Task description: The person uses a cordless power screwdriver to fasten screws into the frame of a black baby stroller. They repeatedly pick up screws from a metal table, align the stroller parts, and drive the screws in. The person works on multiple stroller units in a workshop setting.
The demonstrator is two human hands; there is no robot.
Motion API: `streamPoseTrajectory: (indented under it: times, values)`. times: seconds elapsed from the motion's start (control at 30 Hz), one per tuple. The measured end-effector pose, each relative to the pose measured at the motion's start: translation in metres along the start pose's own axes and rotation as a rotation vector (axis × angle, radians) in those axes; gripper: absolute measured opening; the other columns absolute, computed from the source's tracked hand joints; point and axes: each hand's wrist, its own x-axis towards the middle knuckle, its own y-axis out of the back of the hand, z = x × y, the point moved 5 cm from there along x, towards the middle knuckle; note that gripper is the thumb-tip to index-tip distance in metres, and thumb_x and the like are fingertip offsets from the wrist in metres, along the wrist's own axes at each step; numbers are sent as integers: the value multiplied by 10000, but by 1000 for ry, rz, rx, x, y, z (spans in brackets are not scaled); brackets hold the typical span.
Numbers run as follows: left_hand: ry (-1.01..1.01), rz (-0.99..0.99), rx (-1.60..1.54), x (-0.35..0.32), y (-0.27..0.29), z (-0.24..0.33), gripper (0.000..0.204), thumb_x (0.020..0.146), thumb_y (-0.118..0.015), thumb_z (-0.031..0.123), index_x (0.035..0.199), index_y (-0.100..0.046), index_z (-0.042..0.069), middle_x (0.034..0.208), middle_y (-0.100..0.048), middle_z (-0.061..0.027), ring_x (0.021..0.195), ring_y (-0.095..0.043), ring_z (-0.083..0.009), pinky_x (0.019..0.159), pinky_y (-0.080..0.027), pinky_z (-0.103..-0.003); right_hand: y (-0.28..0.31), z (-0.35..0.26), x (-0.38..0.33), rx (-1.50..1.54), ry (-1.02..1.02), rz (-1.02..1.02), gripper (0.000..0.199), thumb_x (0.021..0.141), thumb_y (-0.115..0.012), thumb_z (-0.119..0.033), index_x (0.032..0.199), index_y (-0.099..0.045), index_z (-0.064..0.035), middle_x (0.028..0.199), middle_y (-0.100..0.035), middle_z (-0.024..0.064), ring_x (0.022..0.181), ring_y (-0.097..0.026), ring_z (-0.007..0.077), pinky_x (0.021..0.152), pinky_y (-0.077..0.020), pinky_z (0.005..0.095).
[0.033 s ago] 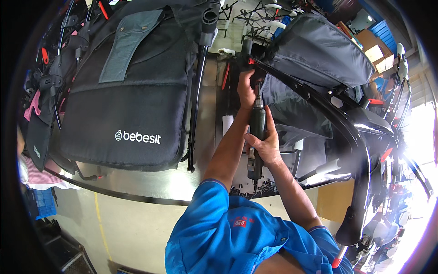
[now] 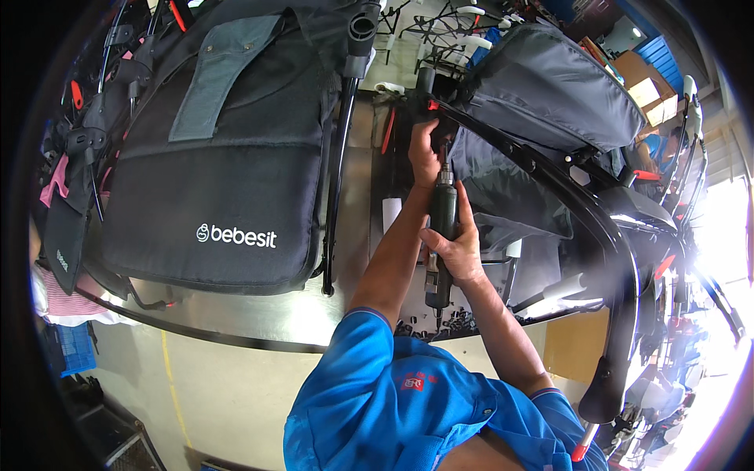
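My right hand (image 2: 463,250) is wrapped round the dark body of an electric screwdriver (image 2: 444,213), its bit pointing away from me. Just beyond its chuck, my left hand (image 2: 424,161) has its fingers curled beside the bit, against a dark part of the stroller. What those fingers hold is hidden in shadow. To the right of both hands lies a black stroller frame (image 2: 585,206) with a curved tube and a red piece near its far end. Dark grey stroller fabric (image 2: 550,86) bulges up behind that tube.
A black padded stroller seat (image 2: 220,180) covers the left of the metal table (image 2: 236,308), with an upright black tube (image 2: 339,173) along its right side. Small black parts (image 2: 459,322) lie scattered at the near edge. Further stroller frames stand around the far and right sides.
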Motion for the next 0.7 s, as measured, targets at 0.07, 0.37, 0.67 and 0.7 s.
streamPoseTrajectory:
  times: [0.07, 0.37, 0.67, 0.7]
  values:
    - [12, 8, 29, -1, -1, -2, 489, 710, -685, -56, 1179, -570, 16, 1049, -603, -156, 965, -619, -344, 860, -502, -357, 2, 2, 2, -36, 13, 13, 1043, 765, -831, -112, 1560, -157, -67, 1078, -580, 55, 844, -590, 102, 758, -535, 253]
    - [45, 96, -84, -5, 1, -2, 326, 757, -776, 49, 1011, -571, 41, 1056, -623, -128, 945, -632, -266, 845, -510, -340, 13, 17, 18, -157, 48, 71, 1056, 729, -865, -152, 1546, -206, -31, 1194, -579, 74, 1027, -569, 146, 900, -488, 264]
    - [-165, 88, 6, -4, 0, 12, 384, 763, -716, -34, 1075, -515, 63, 1042, -634, -139, 920, -627, -333, 802, -503, -389, -2, -17, 17, 348, -274, 6, 934, 818, -712, -18, 1559, -184, -232, 738, -606, 109, 496, -597, 218, 417, -513, 347]
    - [-144, 85, 51, -5, -2, 10, 382, 760, -709, -22, 1079, -515, 60, 1030, -624, -142, 909, -609, -342, 801, -491, -394, -5, -26, 18, 376, -303, -31, 908, 825, -704, -26, 1550, -201, -237, 727, -604, 117, 515, -609, 232, 439, -524, 354]
